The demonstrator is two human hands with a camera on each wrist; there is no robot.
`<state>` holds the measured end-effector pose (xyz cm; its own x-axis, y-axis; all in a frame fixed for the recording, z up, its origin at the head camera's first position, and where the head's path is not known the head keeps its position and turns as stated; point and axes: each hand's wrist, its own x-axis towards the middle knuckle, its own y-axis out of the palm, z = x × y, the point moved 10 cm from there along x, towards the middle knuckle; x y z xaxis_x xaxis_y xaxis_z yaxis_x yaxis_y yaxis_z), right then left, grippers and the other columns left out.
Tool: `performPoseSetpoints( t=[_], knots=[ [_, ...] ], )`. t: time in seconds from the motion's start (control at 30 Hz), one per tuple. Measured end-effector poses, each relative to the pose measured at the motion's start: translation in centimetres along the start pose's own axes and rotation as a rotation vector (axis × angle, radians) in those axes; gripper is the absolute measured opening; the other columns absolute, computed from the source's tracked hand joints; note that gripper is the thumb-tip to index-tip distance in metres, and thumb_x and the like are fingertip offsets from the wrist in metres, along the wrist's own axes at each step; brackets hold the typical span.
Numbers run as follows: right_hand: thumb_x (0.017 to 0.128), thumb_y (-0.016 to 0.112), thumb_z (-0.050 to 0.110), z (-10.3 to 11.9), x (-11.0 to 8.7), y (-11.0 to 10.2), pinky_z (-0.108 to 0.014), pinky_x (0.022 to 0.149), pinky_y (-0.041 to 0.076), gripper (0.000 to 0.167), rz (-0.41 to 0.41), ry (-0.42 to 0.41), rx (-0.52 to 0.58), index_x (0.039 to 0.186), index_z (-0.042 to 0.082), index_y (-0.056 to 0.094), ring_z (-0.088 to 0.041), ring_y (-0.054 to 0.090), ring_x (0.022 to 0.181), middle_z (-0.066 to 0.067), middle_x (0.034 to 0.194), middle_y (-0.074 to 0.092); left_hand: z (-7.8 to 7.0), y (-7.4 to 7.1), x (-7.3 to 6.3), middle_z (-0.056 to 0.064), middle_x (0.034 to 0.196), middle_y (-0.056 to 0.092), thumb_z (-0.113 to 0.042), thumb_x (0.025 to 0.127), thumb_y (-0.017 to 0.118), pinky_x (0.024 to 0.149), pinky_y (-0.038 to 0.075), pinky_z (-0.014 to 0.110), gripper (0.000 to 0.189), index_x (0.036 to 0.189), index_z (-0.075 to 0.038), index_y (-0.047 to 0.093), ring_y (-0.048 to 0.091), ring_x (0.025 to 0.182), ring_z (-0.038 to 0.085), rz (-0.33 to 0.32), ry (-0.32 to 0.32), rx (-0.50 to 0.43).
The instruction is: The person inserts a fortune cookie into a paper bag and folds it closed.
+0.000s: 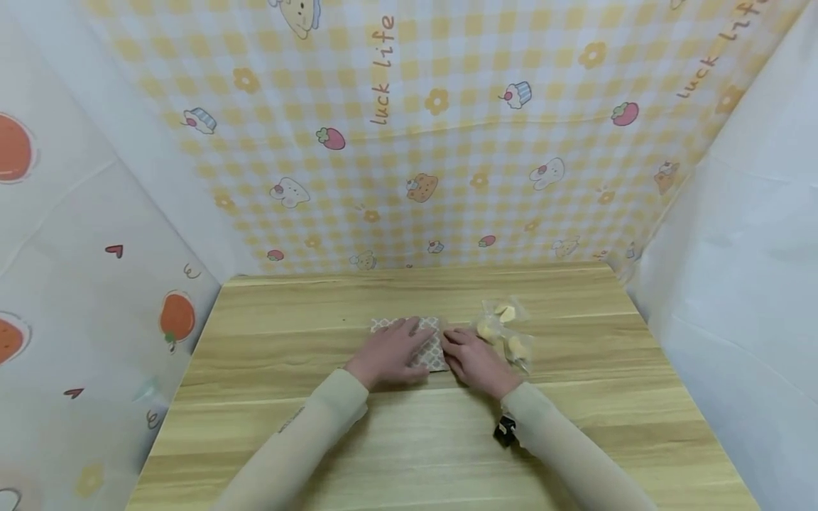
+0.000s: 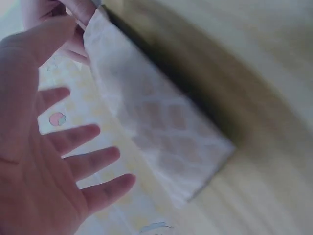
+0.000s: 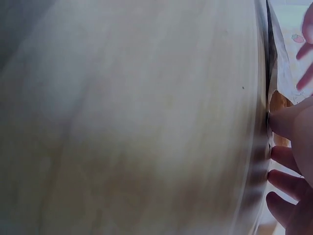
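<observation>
1. On your far left, a white cloth (image 1: 77,241) with orange fruit and small heart prints rises beside the counter's left edge.
2. Your left hand (image 1: 393,355) is over the bag's left part, fingers straight and spread, gripping nothing; you cannot tell from these views whether its fingertips touch the paper. Its pale sleeve (image 1: 294,433) carries dark lettering.
3. The lattice-patterned paper bag (image 1: 436,348) lies on the counter (image 1: 396,447), about midway between the left and right edges and nearer the far edge. Behind it hangs a yellow checked cloth (image 1: 396,156).
4. Your right hand (image 1: 479,360) is at the bag's right end, apart from your left, fingers bent against the paper; whether they pinch it, you cannot tell.
5. Just beyond your right hand, several clear packets (image 1: 517,348) with pale yellow pieces lie together, well in from the counter's right edge.
6. A black device (image 1: 505,431) sits at your right wrist.
</observation>
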<state>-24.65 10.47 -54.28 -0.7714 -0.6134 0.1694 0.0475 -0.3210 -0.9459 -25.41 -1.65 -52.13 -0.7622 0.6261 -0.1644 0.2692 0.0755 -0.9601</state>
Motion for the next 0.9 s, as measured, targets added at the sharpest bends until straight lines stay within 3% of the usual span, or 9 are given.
performPoseSetpoints(
  t=[0.3, 0.5, 0.63, 0.9],
  knots=[
    [0.101, 0.071, 0.021, 0.5, -0.3, 0.1, -0.046, 0.103, 0.055, 0.031, -0.031, -0.083, -0.030, 0.131, 0.010, 0.074, -0.031, 0.062, 0.126, -0.013, 0.149, 0.060, -1.1, -0.1, 2.4, 0.017, 0.169, 0.030, -0.051, 0.072, 0.095, 0.113, 0.040, 0.066, 0.104, 0.160, -0.038, 0.042, 0.032, 0.152, 0.046, 0.116, -0.018, 0.043],
    [0.103, 0.068, 0.019, 0.7, -0.4, 0.1, -0.040, 0.098, 0.056, 0.028, -0.029, -0.099, -0.054, 0.129, 0.012, 0.075, -0.025, 0.062, 0.117, -0.012, 0.141, 0.064, -2.1, -0.2, 3.6, 0.013, 0.155, 0.045, -0.052, 0.058, 0.101, 0.100, 0.052, 0.057, 0.105, 0.150, -0.034, 0.053, 0.053, 0.133, 0.038, 0.145, -0.002, 0.137],
    [0.103, 0.067, 0.020, 0.9, -0.4, 0.3, -0.039, 0.098, 0.056, 0.026, -0.032, -0.123, -0.072, 0.127, 0.013, 0.076, -0.024, 0.062, 0.115, -0.011, 0.134, 0.066, -2.3, 0.1, 4.1, 0.008, 0.142, 0.051, -0.052, 0.055, 0.102, 0.092, 0.054, 0.050, 0.102, 0.145, -0.035, 0.057, 0.057, 0.117, 0.030, 0.178, -0.018, 0.191],
    [0.101, 0.070, 0.018, 0.7, -0.4, 0.1, -0.041, 0.098, 0.057, 0.025, -0.064, -0.133, -0.050, 0.124, 0.011, 0.077, -0.025, 0.063, 0.113, -0.011, 0.125, 0.068, -2.3, 0.7, 5.1, 0.006, 0.135, 0.051, -0.050, 0.053, 0.103, 0.090, 0.055, 0.046, 0.100, 0.142, -0.039, 0.059, 0.058, 0.108, 0.027, 0.218, -0.042, 0.224]
  ],
)
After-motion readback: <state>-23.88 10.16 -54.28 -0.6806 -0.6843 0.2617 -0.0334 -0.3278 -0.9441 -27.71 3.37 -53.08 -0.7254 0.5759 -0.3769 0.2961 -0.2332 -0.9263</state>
